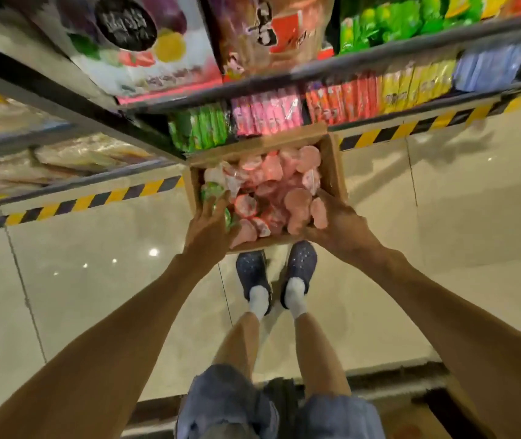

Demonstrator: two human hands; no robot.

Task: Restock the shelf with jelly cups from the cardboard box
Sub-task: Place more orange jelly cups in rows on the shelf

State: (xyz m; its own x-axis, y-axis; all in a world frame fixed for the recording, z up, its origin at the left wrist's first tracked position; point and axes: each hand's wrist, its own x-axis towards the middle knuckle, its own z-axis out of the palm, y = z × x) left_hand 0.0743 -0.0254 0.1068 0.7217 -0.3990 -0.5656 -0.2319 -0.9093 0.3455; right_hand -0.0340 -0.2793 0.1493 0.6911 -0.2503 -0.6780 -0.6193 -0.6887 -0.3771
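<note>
An open cardboard box (335, 166) hangs above the floor in front of the shelf, filled with several pink jelly cups (272, 185) and a few green ones (213, 190). My left hand (208, 224) grips the box's near left corner, with its fingers lying over the rim among the cups. At the near right edge, my right hand (336, 221) holds the box, thumb inside against a pink cup. The lowest shelf (411, 117) just beyond the box holds rows of green, pink, orange and yellow packets.
Upper shelves carry large snack bags (145, 49) and green packs (389, 20). Black and yellow hazard tape (72, 205) runs along the shelf base on the glossy tiled floor. My feet in dark clogs (297, 267) stand right below the box. Another shelf unit stands at the left.
</note>
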